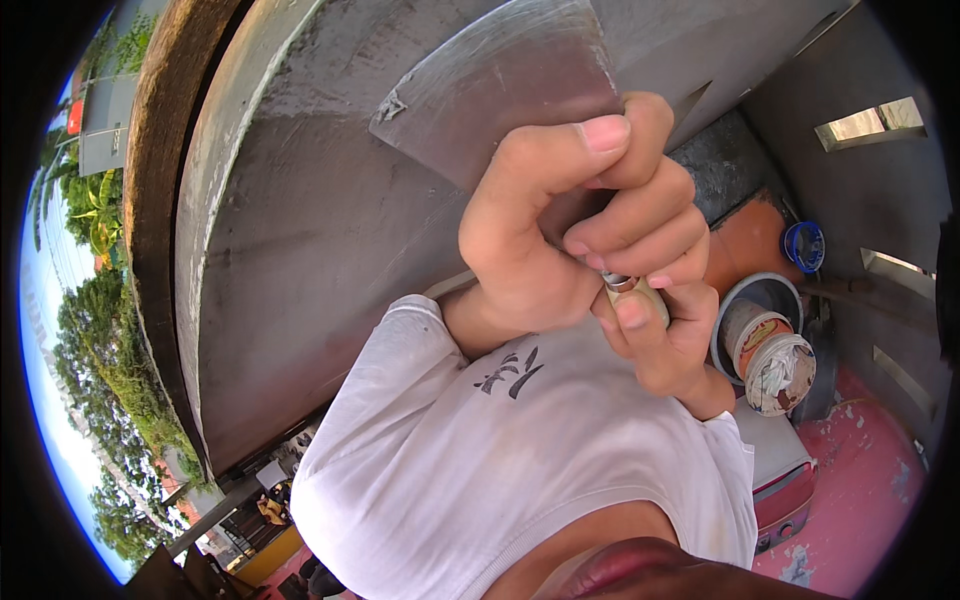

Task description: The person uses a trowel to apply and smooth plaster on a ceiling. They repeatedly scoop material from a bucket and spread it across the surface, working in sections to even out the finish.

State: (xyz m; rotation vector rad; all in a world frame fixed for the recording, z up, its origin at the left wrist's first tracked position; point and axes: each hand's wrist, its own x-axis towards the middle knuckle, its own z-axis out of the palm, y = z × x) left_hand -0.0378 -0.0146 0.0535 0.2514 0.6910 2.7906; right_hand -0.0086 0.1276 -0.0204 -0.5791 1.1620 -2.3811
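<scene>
A putty knife (500, 85) with a wide, dull metal blade is held up in front of my chest, its broad edge toward the upper left. My left hand (570, 215) is closed round the lower part of the blade, the thumb pressed against the curled index finger. Just below it, my right hand (675, 345) grips the cream-coloured handle, where a shiny metal collar shows. Both hands are close together, and the fingers hide the middle of the knife. Behind the blade is a smooth grey plastered surface (330, 220); I cannot tell whether the blade touches it.
A brown wooden edge (150, 200) borders the grey surface on the left, with trees outside. At right, used pails (780, 375) sit by a grey basin (725, 300), near a blue container (803, 247). A slotted grey wall (860, 180) stands beyond, over a peeling pink floor (860, 480).
</scene>
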